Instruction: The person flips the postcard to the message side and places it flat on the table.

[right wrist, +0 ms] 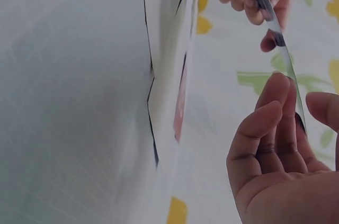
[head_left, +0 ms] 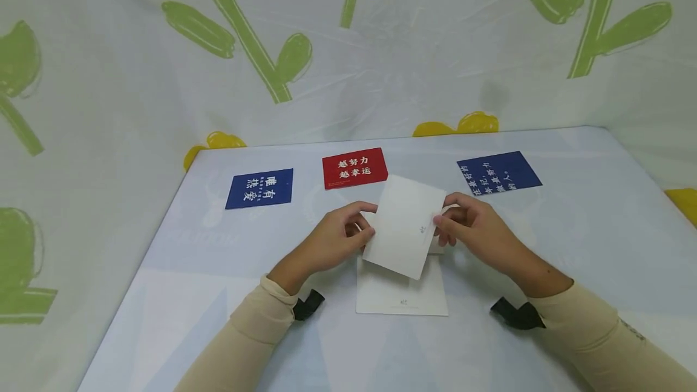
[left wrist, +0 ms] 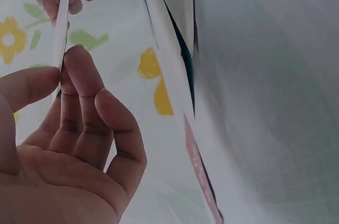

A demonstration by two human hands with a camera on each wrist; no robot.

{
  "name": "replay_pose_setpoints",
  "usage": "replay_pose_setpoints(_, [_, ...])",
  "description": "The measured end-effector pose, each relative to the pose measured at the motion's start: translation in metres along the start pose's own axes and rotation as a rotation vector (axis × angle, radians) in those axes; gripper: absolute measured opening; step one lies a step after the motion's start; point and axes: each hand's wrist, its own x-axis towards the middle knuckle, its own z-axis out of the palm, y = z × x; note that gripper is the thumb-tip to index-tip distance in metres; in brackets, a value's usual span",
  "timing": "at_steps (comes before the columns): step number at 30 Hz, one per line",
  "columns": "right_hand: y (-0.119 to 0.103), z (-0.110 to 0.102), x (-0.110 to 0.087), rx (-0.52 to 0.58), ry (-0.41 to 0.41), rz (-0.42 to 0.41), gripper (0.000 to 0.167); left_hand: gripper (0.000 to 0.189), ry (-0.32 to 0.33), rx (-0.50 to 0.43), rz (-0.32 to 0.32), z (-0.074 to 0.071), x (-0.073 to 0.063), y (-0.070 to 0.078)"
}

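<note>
Tilted above the table, a white postcard (head_left: 405,222) shows its blank side with a small printed mark. My left hand (head_left: 340,231) pinches its left edge between thumb and fingers. At the opposite edge, my right hand (head_left: 479,231) holds it with the thumb in front and fingers behind. Both wrist views show this card nearly edge-on, with the left hand (left wrist: 79,128) and right hand (right wrist: 280,134) at its two sides. Under it lie more white postcards (head_left: 403,295), face down and partly covered by the held one.
Toward the back of the table lie a blue card (head_left: 259,189) at left, a red card (head_left: 355,168) in the middle and another blue card (head_left: 500,173) at right, all with white lettering. Behind the table hangs a white cloth (head_left: 381,77) with green and yellow plant prints.
</note>
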Motion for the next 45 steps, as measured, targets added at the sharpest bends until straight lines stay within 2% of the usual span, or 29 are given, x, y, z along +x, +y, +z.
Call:
replay_pose_setpoints(5, [-0.001, -0.005, -0.001, 0.023, 0.026, 0.003, 0.033, 0.037, -0.010, 0.063, 0.013, -0.001, -0.001, 0.002])
replay_pose_setpoints(11, [0.000, -0.007, -0.001, -0.004, 0.035, -0.006, 0.029, 0.035, 0.006, 0.105, 0.022, -0.002, -0.002, 0.005])
replay_pose_setpoints(19, [0.004, -0.002, 0.002, -0.006, -0.001, 0.006, 0.020, 0.031, 0.071, 0.098, 0.005, -0.006, -0.002, 0.005])
replay_pose_setpoints(25, [0.005, 0.000, 0.002, -0.046, -0.029, 0.026, 0.020, 0.026, 0.134, 0.078, -0.008, -0.008, -0.001, 0.005])
replay_pose_setpoints(31, [0.004, 0.001, -0.003, -0.008, -0.069, 0.041, 0.021, 0.023, 0.163, 0.068, -0.018, -0.008, -0.001, 0.002])
replay_pose_setpoints(45, [0.007, 0.012, -0.004, -0.020, -0.141, 0.004, 0.014, 0.032, 0.118, 0.076, -0.032, -0.011, -0.003, 0.001])
